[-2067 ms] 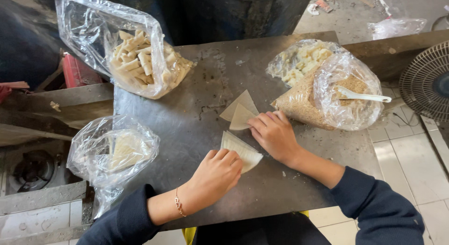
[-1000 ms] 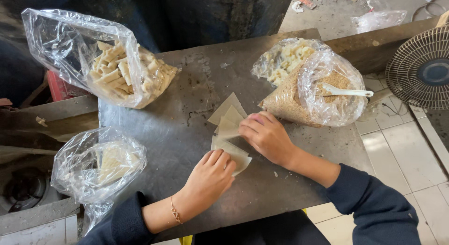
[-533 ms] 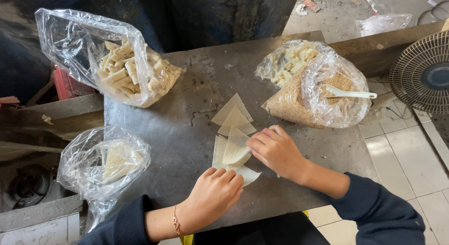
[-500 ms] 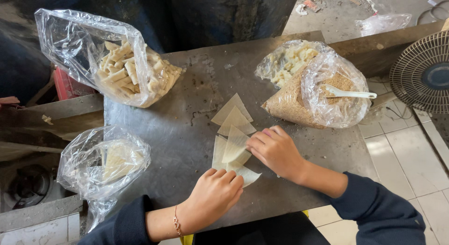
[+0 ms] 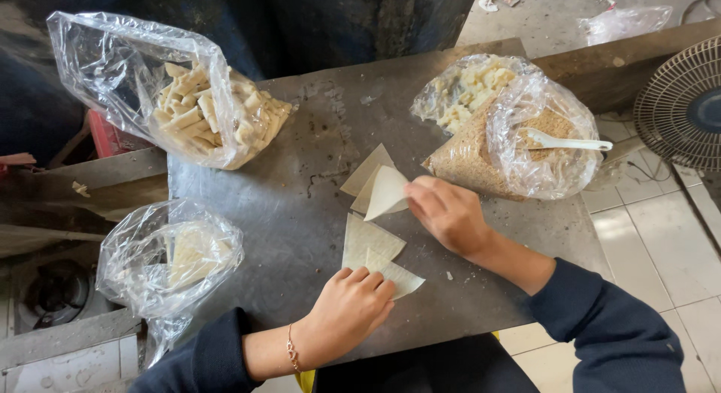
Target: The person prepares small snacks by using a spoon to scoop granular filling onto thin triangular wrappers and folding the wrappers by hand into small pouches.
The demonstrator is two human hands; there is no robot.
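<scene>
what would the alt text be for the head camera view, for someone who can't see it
Seen from above, a person's right hand lifts a pale triangular pastry wrapper off a grey metal table, while the left hand presses another wrapper flat. Around them sit clear plastic bags of rolled pastries, wrappers and crumb filling with a white spoon.

This looks like a small, rough food-preparation place, maybe the back of a snack shop or a simple kitchen. The desk (image 5: pixel 300 213) is a worn grey metal sheet with scratches and crumbs. On it stand clear plastic bags of food in bulk: one bag of rolled pastry sticks (image 5: pixel 203 111), one bag of crumbs (image 5: pixel 518 149) with a white spoon (image 5: pixel 567 143). At the lower left there is probably a gas burner (image 5: pixel 45 295), but it is dark there. A floor fan (image 5: pixel 687 108) stands on the pale tiled floor (image 5: pixel 668 243).
</scene>
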